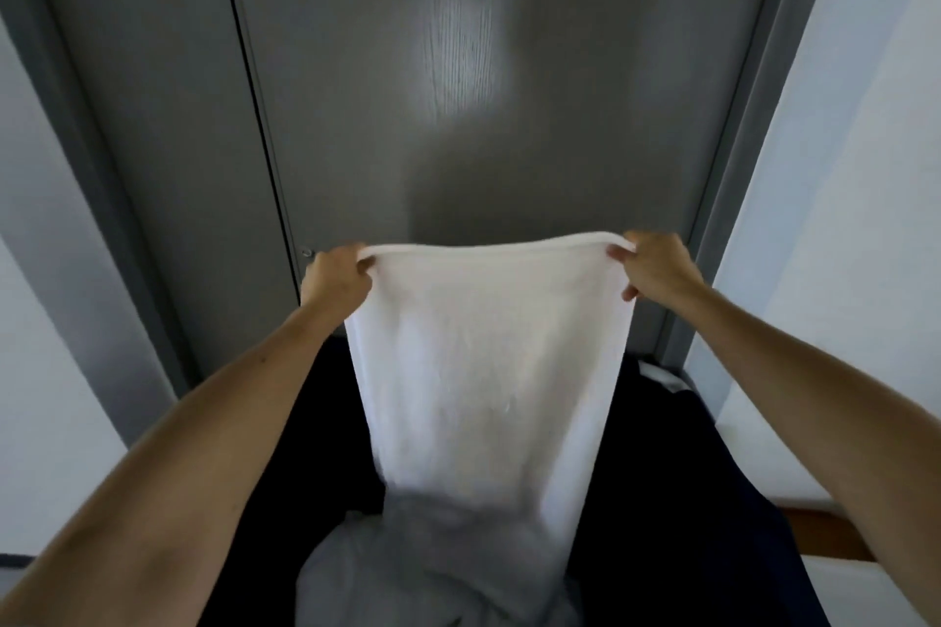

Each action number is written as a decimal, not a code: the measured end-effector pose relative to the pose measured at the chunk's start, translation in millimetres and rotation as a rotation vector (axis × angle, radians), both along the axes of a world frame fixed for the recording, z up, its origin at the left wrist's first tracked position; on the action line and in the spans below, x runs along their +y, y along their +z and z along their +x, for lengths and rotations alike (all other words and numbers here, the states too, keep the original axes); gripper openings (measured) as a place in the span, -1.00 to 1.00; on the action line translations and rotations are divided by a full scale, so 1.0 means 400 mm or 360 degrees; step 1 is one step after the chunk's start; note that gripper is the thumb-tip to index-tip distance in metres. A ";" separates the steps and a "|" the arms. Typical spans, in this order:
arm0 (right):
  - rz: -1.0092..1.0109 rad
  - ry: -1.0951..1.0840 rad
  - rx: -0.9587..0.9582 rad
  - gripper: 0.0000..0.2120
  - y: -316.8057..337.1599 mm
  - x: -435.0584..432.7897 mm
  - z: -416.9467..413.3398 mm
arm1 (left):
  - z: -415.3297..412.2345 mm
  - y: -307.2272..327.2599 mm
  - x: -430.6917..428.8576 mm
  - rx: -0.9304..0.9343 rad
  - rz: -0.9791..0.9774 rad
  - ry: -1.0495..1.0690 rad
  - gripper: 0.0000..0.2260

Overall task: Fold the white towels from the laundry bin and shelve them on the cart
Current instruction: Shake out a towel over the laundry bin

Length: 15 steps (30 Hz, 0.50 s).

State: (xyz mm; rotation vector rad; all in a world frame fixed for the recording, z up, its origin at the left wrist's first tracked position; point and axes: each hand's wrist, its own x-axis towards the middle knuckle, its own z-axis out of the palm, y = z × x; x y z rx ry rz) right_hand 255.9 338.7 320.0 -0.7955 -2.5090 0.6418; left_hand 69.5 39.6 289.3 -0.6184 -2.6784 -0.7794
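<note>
**Towel** (489, 372): white, one. It is held in the air in front of the grey door (458, 117), above the bin (662, 499). The top edge is stretched level from hand to hand. The long axis runs straight down from that edge, with the lower end towards the bin. The cloth hangs as a flat, open sheet with no fold showing. The bottom end is blurred, so I cannot tell whether it clears the pile below.

**Left hand** (338, 278): fingers (365, 265) curled and pinching the top left corner.

**Right hand** (657, 270): fingers (618, 252) curled and pinching the top right corner.

**Hold:** both arms reach forward and apart. The likely reason is to pull the edge taut so the weight of the cloth draws out creases and squares the sheet for a first fold.

**Bin:** dark-sided, directly under the towel. It holds a rumpled pale pile (407, 570), probably more towels awaiting their turn.

**Door:** closed, with pale walls on either side.

**Cart:** not in sight.

**Stage, as I judge it:** the towel is opened out with folding not yet begun. A lengthwise fold, bringing corner to corner, looks the natural next step.
</note>
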 end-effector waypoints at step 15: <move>-0.0916 -0.0009 0.0674 -0.58 0.042 -0.031 -0.019 | 0.008 0.104 0.005 0.0185 -0.0398 0.0200 -0.76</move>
